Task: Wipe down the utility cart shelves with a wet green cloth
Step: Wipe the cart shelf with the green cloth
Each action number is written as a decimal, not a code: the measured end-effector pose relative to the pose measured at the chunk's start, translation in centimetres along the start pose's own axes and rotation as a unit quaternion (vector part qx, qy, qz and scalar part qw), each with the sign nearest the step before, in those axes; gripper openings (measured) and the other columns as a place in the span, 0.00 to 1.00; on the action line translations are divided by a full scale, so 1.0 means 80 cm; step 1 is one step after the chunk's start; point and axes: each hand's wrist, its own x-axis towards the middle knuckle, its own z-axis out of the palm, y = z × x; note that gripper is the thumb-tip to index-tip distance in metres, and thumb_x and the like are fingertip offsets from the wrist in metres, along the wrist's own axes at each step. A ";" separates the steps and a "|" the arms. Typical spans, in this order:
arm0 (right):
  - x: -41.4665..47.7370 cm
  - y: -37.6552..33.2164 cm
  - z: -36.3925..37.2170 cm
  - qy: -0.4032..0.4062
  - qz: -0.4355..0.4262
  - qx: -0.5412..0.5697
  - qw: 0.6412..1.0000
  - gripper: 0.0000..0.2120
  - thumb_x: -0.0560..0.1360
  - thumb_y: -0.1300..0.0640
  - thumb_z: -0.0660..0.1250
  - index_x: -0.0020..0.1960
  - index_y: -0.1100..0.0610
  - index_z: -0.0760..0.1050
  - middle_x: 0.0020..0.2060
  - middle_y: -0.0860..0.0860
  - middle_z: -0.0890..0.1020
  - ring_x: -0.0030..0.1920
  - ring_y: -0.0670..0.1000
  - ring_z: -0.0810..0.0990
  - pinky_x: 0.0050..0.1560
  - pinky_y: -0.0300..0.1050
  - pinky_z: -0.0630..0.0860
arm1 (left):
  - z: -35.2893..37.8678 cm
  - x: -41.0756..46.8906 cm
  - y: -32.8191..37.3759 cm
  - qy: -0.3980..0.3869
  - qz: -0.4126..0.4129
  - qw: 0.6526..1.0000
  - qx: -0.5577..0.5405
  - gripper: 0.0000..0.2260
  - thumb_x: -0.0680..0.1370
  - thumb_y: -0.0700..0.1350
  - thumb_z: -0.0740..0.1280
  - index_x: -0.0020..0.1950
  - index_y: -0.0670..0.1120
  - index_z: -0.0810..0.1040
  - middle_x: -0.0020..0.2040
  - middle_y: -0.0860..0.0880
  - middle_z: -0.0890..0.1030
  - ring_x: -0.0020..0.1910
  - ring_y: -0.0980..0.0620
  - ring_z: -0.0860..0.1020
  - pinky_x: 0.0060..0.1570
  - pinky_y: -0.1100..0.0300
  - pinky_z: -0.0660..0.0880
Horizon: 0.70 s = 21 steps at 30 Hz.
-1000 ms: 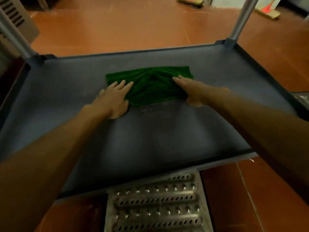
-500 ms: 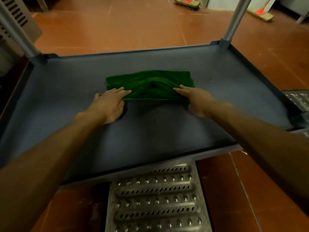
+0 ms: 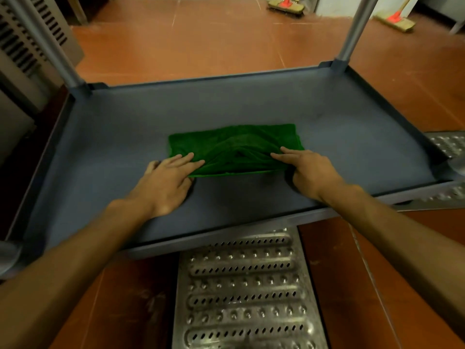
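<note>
Head view: bunched, creased green cloth [image 3: 234, 141]

The single head-worn camera looks forward and steeply down, close over the cart shelf [image 3: 251, 102].

I take this for a commercial kitchen's back-of-house area. The floor [image 3: 226, 41] is red-brown tile, with a perforated steel drain grate [image 3: 241, 298] set into it below the near edge of the grey utility cart shelf [image 3: 120, 137]. A scrub broom [image 3: 285, 5] and a second broom [image 3: 396, 21] lie by the far wall, and a louvred metal panel [image 3: 22, 34] stands at left.
</note>
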 end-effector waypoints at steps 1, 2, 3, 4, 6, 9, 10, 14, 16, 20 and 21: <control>-0.006 -0.002 0.001 0.005 -0.002 -0.009 1.000 0.36 0.75 0.69 0.57 0.76 0.40 0.61 0.77 0.44 0.60 0.73 0.56 0.65 0.59 0.52 0.74 | -0.001 -0.008 0.000 -0.006 0.005 1.000 0.005 0.22 0.83 0.51 0.50 0.78 0.60 0.56 0.80 0.54 0.54 0.79 0.50 0.53 0.73 0.45 0.52; -0.012 -0.005 0.002 0.010 -0.004 -0.013 1.000 0.35 0.75 0.68 0.57 0.76 0.40 0.61 0.77 0.43 0.61 0.73 0.55 0.66 0.58 0.51 0.75 | -0.002 -0.016 0.000 -0.014 0.007 1.000 0.011 0.24 0.81 0.53 0.48 0.78 0.60 0.56 0.80 0.54 0.54 0.79 0.50 0.53 0.73 0.45 0.52; -0.019 -0.007 0.003 0.014 -0.006 -0.013 1.000 0.35 0.76 0.68 0.57 0.76 0.40 0.61 0.77 0.43 0.61 0.73 0.55 0.66 0.57 0.51 0.75 | -0.003 -0.024 0.001 -0.022 0.007 1.000 0.014 0.26 0.79 0.55 0.46 0.78 0.61 0.55 0.80 0.54 0.54 0.79 0.50 0.53 0.73 0.46 0.53; -0.026 -0.010 0.003 0.018 -0.009 -0.012 1.000 0.34 0.76 0.68 0.56 0.75 0.40 0.62 0.77 0.43 0.62 0.73 0.54 0.67 0.58 0.50 0.75 | -0.004 -0.031 0.002 -0.030 0.006 0.999 0.016 0.28 0.77 0.56 0.45 0.78 0.61 0.55 0.80 0.55 0.53 0.79 0.51 0.53 0.74 0.46 0.52; -0.042 -0.014 0.003 0.025 -0.019 -0.012 0.999 0.33 0.77 0.67 0.56 0.75 0.40 0.62 0.76 0.42 0.63 0.72 0.52 0.68 0.59 0.48 0.74 | -0.005 -0.047 0.003 -0.039 0.006 0.999 0.014 0.29 0.76 0.57 0.44 0.78 0.62 0.55 0.80 0.56 0.53 0.79 0.52 0.52 0.74 0.46 0.52; -0.063 -0.020 0.003 0.030 -0.035 -0.020 0.999 0.31 0.78 0.65 0.56 0.74 0.39 0.64 0.75 0.41 0.64 0.68 0.50 0.73 0.52 0.43 0.75 | -0.005 -0.073 0.004 -0.046 0.011 0.999 0.003 0.28 0.76 0.57 0.44 0.78 0.63 0.55 0.80 0.58 0.52 0.79 0.54 0.50 0.75 0.47 0.52; -0.069 -0.021 0.002 0.026 -0.037 -0.021 0.999 0.30 0.78 0.64 0.56 0.73 0.38 0.64 0.75 0.40 0.64 0.64 0.49 0.77 0.45 0.40 0.74 | -0.003 -0.081 0.003 -0.050 0.012 0.999 0.001 0.28 0.76 0.57 0.44 0.77 0.64 0.54 0.80 0.58 0.51 0.79 0.55 0.50 0.75 0.48 0.52; -0.089 -0.026 0.000 0.019 -0.024 0.003 1.000 0.27 0.78 0.62 0.56 0.70 0.36 0.69 0.72 0.38 0.67 0.43 0.45 0.81 0.30 0.29 0.60 | -0.002 -0.110 0.002 -0.071 0.018 0.997 0.012 0.27 0.77 0.57 0.44 0.77 0.65 0.53 0.79 0.60 0.47 0.79 0.57 0.47 0.76 0.49 0.49; -0.098 -0.031 0.002 0.031 -0.012 0.014 0.999 0.26 0.78 0.61 0.56 0.68 0.35 0.71 0.69 0.38 0.72 0.43 0.46 0.81 0.31 0.31 0.61 | -0.003 -0.120 0.003 -0.083 0.021 0.996 0.029 0.27 0.77 0.57 0.44 0.77 0.66 0.52 0.79 0.61 0.45 0.79 0.57 0.46 0.76 0.50 0.48; -0.108 -0.035 0.009 0.041 -0.009 0.015 0.999 0.23 0.79 0.59 0.56 0.64 0.34 0.74 0.57 0.42 0.83 0.27 0.43 0.72 0.28 0.30 0.63 | -0.006 -0.135 0.006 -0.108 0.023 0.994 0.025 0.26 0.76 0.58 0.44 0.76 0.69 0.52 0.79 0.63 0.44 0.79 0.58 0.44 0.77 0.50 0.48; -0.110 -0.036 0.007 0.037 -0.010 0.009 0.999 0.23 0.79 0.58 0.56 0.64 0.35 0.75 0.55 0.42 0.84 0.26 0.43 0.70 0.29 0.29 0.63 | -0.007 -0.139 0.007 -0.112 0.025 0.993 0.025 0.26 0.76 0.59 0.44 0.76 0.69 0.52 0.79 0.63 0.44 0.79 0.58 0.44 0.77 0.49 0.47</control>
